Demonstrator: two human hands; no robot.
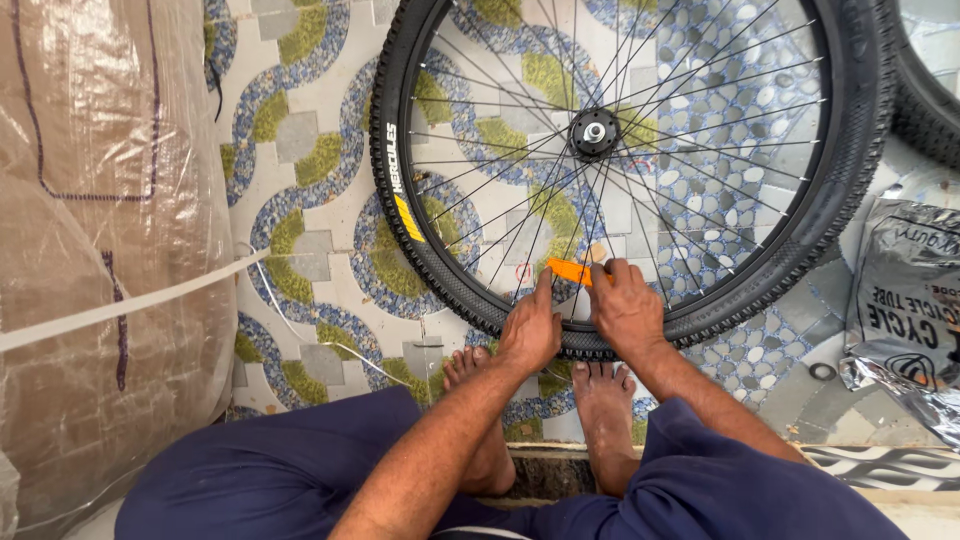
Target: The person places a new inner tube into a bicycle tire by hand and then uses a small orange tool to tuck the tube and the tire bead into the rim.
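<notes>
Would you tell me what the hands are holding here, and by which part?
The right hand grips an orange tyre lever by its near end. The left hand presses on the bicycle wheel at the tyre's near edge, beside the lever.

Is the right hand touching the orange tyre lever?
Touching. The head view shows the right hand gripping one end of the orange tyre lever, fingers closed over it at the tyre.

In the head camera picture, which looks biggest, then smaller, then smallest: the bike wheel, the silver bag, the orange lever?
1. Bike wheel, biggest by far.
2. Silver bag, partly cut off by the edge.
3. Orange lever, smallest, held by the right hand.
</notes>
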